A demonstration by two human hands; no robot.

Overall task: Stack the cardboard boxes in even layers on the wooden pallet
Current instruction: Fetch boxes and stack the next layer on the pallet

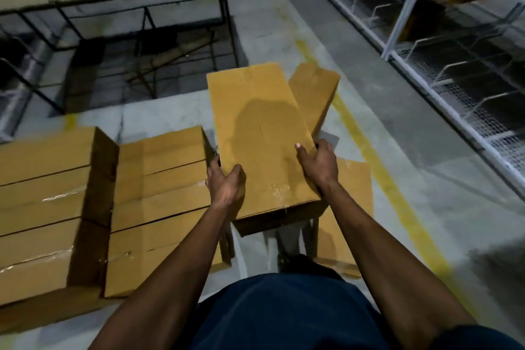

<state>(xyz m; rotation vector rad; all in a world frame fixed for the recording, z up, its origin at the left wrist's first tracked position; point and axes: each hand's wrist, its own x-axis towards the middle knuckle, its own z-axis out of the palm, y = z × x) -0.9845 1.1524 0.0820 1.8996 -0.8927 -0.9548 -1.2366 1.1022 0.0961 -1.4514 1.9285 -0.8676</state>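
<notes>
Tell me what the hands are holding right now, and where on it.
Both hands grip one cardboard box at its near end: left hand on the left edge, right hand on the right.

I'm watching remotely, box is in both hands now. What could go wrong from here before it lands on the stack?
1. The left hand and right hand grip only the near end of the long carried box; its far end may dip or twist.
2. The stacked boxes sit in two rows at different heights, so a careless drop could leave an uneven layer.
3. Loose boxes on the floor lie close by: a possible trip hazard.
</notes>
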